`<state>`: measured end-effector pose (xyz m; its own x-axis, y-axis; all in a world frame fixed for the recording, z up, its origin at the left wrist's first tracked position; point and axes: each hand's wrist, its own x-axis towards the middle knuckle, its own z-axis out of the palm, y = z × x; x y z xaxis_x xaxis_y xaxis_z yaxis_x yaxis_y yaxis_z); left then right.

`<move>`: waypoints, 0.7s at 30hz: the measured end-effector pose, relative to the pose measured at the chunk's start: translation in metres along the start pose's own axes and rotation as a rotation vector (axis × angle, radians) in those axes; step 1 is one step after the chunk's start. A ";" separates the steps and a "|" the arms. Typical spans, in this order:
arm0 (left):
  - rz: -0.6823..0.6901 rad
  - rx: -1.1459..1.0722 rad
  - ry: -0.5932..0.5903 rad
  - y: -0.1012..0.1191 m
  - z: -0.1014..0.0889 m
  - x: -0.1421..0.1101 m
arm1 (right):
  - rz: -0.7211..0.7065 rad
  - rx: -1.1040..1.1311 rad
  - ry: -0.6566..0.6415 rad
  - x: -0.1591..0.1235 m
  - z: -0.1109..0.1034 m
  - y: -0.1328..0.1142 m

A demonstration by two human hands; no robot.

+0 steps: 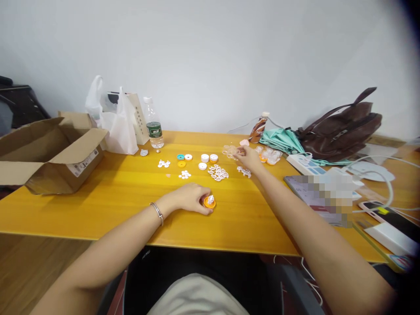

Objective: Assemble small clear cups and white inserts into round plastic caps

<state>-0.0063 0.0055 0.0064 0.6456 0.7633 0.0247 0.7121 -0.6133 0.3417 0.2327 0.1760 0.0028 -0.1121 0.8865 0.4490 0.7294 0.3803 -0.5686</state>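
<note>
My left hand (193, 197) is curled around a round orange base (210, 204) with a small white figure (210, 199) standing on it. It rests on the table near me. Further back, my right hand (248, 158) pinches at a group of clear plastic domes (230, 151), its fingertips on the nearest one. White openwork pieces (218, 173) lie in a pile between the hands, with a smaller white pile (243, 171) just below my right hand. Small white discs (184, 174) and white round-ended pieces (164, 163) lie further left.
Behind are a teal ring (180, 156), a yellow ring (181, 164) and white round parts (204, 158). A cardboard box (62, 153), plastic bag (120, 127) and water bottle (153, 124) stand left. On the right are a drink bottle (258, 128), brown bag (341, 127), power strip (305, 165) and tablet (315, 199).
</note>
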 end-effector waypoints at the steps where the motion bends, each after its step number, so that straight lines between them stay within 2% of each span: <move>1: -0.005 -0.001 -0.003 0.001 0.000 0.000 | -0.016 -0.031 -0.004 0.004 0.006 -0.004; 8: -0.003 -0.014 -0.002 0.001 -0.001 0.000 | -0.079 -0.207 0.016 0.021 0.033 -0.015; 15: 0.008 -0.013 0.003 0.002 -0.002 0.000 | -0.075 -0.224 0.044 0.024 0.034 -0.025; 18: 0.004 -0.015 -0.002 0.002 -0.001 0.000 | -0.130 -0.163 0.014 0.009 0.027 -0.038; 20: 0.005 -0.007 0.004 0.001 0.000 0.000 | -0.202 -0.070 -0.080 -0.012 0.020 -0.048; 21: 0.007 -0.005 0.008 0.000 0.000 0.000 | -0.252 0.049 -0.191 -0.026 0.016 -0.053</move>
<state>-0.0063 0.0050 0.0067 0.6481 0.7608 0.0342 0.7066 -0.6174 0.3458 0.1865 0.1369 0.0102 -0.4129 0.7947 0.4449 0.6300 0.6020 -0.4906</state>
